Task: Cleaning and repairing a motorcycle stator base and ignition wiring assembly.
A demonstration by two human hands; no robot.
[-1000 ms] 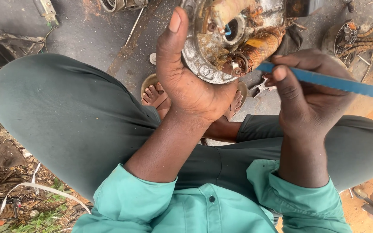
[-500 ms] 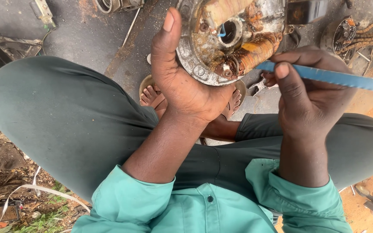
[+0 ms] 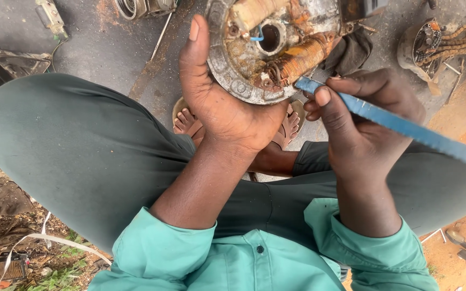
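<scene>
one stator plate (image 3: 233, 70), one blue blade (image 3: 405, 128), two hands.

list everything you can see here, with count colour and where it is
stator plate: 1, rusty grey metal with copper coils, top centre, held up
blade: 1, blue, right, tip at a coil
rag: 1, dark, behind the plate
chain part: 1, rusty, top right on ground
metal part: 1, grey, top edge
casing: 1, dark, left edge
sandals: 2, tan, under the feet
trousers: 1, dark green
shirt: 1, teal, bottom
left hand: grips plate
right hand: grips blade
</scene>
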